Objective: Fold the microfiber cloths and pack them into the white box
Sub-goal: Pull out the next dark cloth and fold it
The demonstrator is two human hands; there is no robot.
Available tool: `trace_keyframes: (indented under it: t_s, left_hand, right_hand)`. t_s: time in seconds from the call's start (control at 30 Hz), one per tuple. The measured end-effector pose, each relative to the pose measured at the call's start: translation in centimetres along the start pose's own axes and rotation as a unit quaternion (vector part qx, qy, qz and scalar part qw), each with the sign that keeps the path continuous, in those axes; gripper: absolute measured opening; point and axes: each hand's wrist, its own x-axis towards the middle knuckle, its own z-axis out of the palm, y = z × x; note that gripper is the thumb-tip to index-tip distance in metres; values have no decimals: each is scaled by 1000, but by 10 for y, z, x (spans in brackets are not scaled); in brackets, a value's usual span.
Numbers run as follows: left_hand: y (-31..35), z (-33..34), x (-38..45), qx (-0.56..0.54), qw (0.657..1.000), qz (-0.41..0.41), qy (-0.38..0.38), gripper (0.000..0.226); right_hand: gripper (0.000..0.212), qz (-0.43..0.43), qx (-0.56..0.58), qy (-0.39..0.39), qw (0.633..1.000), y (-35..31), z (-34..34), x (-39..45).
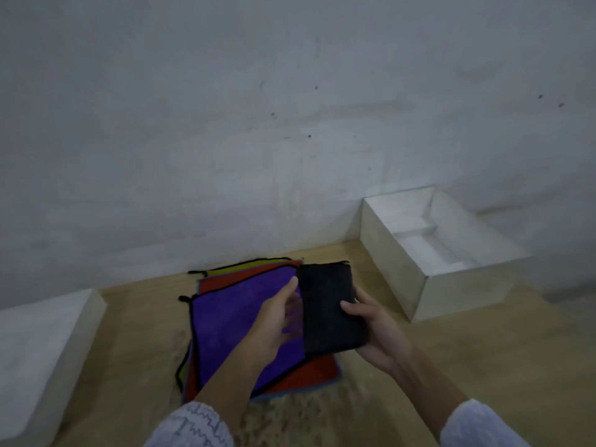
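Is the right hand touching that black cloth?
Touching. The head view shows the right hand holding the folded black cloth, its fingers curled over the cloth's right edge.

Both hands are raised side by side: right hand (pixel 375 330) curled in a grip, left hand (pixel 277 317) fingers extended.

White box (pixel 464 285) seemingly open-topped; wall (pixel 225 124) close behind.

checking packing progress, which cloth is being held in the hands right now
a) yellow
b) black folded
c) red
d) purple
b, the right hand grips the black folded cloth with the left hand beside it, while the purple cloth lies flat on the pile.
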Motion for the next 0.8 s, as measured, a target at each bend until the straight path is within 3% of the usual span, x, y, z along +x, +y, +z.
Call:
trace_keyframes:
  t_s: [0.1,0.3,0.37,0.43,0.53,0.7,0.8]
  left_hand:
    - [10,45,9,-6,997,-11,-75,46]
    - [37,125,37,86,989,120,-4,28]
    - [47,156,48,93,984,154,12,20]
    - [56,183,62,96,980,170,27,17]
    - [62,219,94,112,976,183,40,19]
    - [44,241,144,288,927,211,119,30]
    - [17,243,150,340,900,237,135,43]
  right_hand:
    - [57,11,-24,-19,999,-35,-21,-3]
    - [56,18,-104,-8,994,-121,-64,-5]
    - [46,25,-136,11,990,-152,-81,-2]
    - [34,38,-169,37,984,-178,-97,4]
    - [30,59,-203,54,976,-216,-128,17]
    - [25,62,-231,120,964,-257,-171,53]
    - [26,85,-258,172,947,-261,-198,86]
